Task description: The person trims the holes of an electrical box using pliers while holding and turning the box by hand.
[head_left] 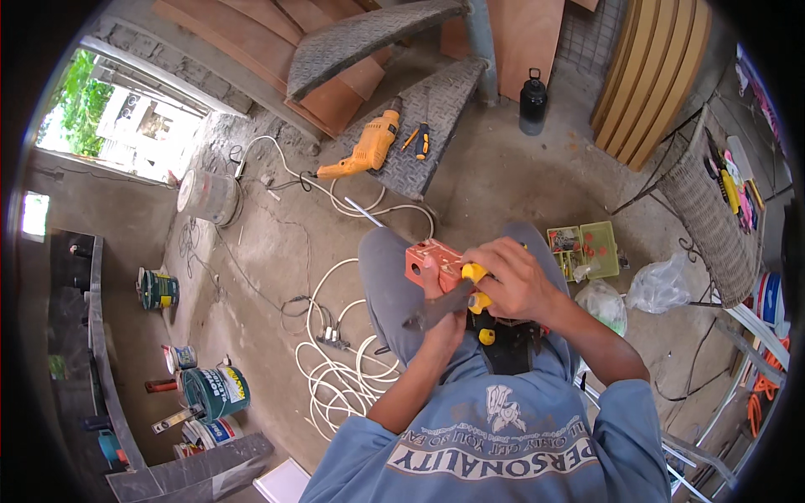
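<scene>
In my left hand [433, 281] I hold an orange-red electrical box [438, 256] above my lap, with a round hole showing in its near side. My thumb presses against the box, and most of the other fingers are hidden. My right hand [513, 275] is closed round yellow-handled pliers [440, 308]. Their grey metal head points down to the left, passing in front of my left hand. Whether the jaws touch the box I cannot tell. A dark pouch [513, 348] lies at my waist, with a small yellow item [486, 337] by it.
An orange power drill [369, 149] and small yellow-black tools [422, 141] rest on a metal stair tread [411, 180]. White cable [331, 381] coils on the floor at left. At right are a green organizer box [597, 239], plastic bags [658, 287] and a wicker stand [708, 226]. A black bottle [533, 105] stands ahead.
</scene>
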`<state>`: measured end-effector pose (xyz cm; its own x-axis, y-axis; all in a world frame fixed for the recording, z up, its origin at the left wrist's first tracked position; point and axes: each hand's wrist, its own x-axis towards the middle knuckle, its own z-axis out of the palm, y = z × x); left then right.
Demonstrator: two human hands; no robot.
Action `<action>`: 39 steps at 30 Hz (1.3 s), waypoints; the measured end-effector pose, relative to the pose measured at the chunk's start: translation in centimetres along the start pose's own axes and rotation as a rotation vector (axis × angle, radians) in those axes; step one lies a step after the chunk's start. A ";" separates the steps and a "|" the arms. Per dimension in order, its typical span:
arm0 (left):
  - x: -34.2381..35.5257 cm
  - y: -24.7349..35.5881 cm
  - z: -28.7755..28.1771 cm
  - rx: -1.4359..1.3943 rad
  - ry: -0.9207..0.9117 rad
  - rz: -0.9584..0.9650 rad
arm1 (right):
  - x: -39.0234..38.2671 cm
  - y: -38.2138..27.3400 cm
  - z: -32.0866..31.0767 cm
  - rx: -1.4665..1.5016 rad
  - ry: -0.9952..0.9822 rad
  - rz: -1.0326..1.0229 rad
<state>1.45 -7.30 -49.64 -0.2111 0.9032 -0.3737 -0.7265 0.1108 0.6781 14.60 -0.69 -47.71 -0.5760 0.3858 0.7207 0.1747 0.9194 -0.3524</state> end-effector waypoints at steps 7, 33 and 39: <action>0.1 3.0 -2.3 -0.368 -0.092 -0.163 | -2.4 -2.3 -3.6 0.165 -0.132 0.624; 2.3 4.7 2.3 -0.219 -0.627 0.811 | -2.3 -9.5 -3.5 0.420 -0.236 0.609; 2.6 4.8 2.3 -0.186 -0.686 0.861 | -2.1 -9.6 -3.3 0.418 -0.200 0.579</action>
<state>-1.06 -3.44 -45.87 -0.3275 0.6926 0.6427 -0.6103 -0.6743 0.4157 16.72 -10.05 -43.88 -0.6250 0.7420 0.2424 0.1991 0.4518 -0.8696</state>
